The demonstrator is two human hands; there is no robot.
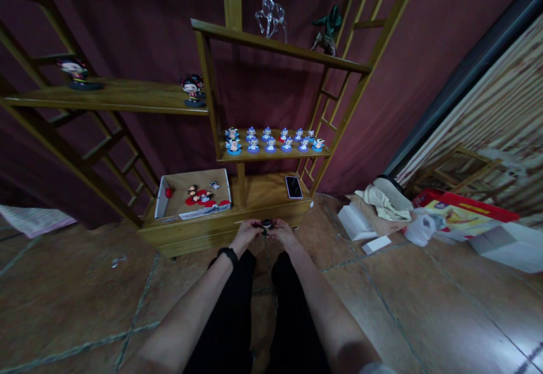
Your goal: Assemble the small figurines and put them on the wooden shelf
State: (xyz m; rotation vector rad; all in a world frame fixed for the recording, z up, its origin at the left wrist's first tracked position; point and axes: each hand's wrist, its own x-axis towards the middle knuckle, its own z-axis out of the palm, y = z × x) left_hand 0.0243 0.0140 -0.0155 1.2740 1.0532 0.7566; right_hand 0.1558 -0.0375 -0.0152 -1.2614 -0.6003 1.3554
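Between my two hands is a small dark figurine (pixel 266 226), pinched from both sides in front of the shelf unit's drawers. My left hand (pixel 246 235), with a black band at the wrist, closes its fingertips on the left side of it. On the other side, my right hand (pixel 284 233) grips it the same way. Fingers cover part of its surface, so its details are hard to make out. Behind and to the left, a shallow cardboard box (pixel 195 179) holds several small figurines (pixel 201 195) and red pieces.
Two rows of blue-and-white figurines (pixel 270 145) stand on the middle shelf (pixel 275 158). A phone (pixel 293 188) lies on the lower board. Larger dolls (pixel 194 91) occupy the left shelf; a glass deer (pixel 271 12) and a dark statue (pixel 328 30) stand above. White boxes (pixel 356 222) lie on the floor at right.
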